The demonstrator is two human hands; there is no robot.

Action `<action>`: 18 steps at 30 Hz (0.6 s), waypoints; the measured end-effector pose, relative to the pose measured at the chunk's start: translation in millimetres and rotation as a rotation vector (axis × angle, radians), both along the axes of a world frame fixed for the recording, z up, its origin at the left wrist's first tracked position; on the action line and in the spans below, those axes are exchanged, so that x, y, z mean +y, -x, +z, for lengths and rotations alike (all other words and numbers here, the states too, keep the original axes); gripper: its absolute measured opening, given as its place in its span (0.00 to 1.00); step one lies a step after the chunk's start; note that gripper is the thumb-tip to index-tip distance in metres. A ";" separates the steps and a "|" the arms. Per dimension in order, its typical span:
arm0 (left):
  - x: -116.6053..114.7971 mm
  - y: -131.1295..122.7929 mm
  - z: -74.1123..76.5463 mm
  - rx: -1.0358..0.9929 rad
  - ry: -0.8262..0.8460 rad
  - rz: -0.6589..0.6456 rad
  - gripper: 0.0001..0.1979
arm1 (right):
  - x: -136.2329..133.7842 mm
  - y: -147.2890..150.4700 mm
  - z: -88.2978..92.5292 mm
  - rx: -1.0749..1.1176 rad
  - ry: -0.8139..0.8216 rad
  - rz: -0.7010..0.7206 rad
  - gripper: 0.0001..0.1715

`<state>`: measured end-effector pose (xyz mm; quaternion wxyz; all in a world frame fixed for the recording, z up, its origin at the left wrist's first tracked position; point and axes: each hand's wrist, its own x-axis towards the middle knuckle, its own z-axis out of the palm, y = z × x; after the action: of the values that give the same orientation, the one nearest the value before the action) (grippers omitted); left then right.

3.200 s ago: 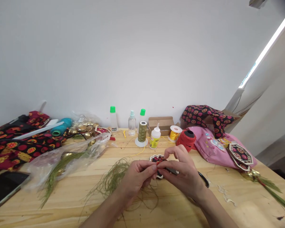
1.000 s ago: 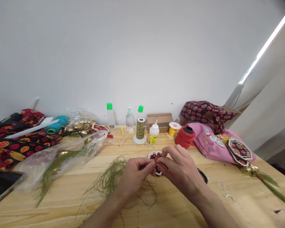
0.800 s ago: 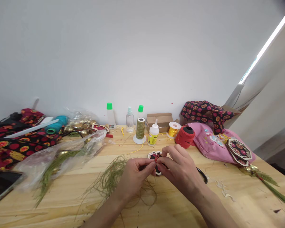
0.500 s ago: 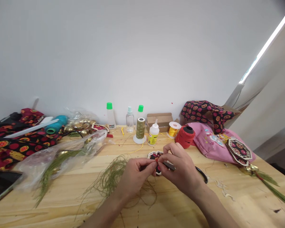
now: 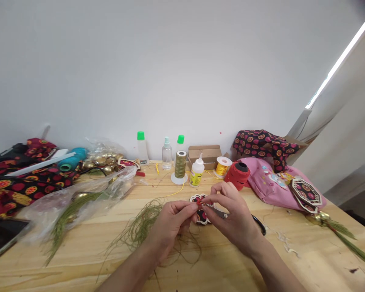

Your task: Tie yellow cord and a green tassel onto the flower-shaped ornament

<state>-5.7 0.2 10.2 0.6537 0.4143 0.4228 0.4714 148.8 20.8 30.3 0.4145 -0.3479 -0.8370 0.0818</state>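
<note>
My left hand and my right hand meet over the middle of the wooden table. Both pinch a small piece of red cord just above a small ornament with a white scalloped rim and dark red-patterned fabric. A thin metal tool shows under my right fingers, against the ornament. Loose green thread lies in a tangle beneath my left hand.
Behind stand a red cord spool, a gold spool, a glue bottle, an olive thread cone and clear bottles. A plastic bag and phone lie left; pink cloth and an octagonal ornament right.
My right hand has drawn up and slightly right, pulling the red cord, and the thin metal tool has come into sight beneath its fingers. My left hand has stayed nearly in place.
</note>
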 end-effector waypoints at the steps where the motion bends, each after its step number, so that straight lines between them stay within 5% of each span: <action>1: 0.0 0.1 0.2 0.001 -0.007 -0.004 0.14 | 0.3 0.5 -0.5 -0.005 -0.015 -0.004 0.06; 18: 1.2 -0.8 -2.9 0.109 -0.073 -0.029 0.14 | 1.1 2.8 -1.0 -0.081 -0.232 -0.056 0.06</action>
<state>-4.9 1.3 7.3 0.6211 0.4689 0.4342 0.4538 146.0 21.9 29.3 0.4200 -0.3237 -0.8468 -0.0414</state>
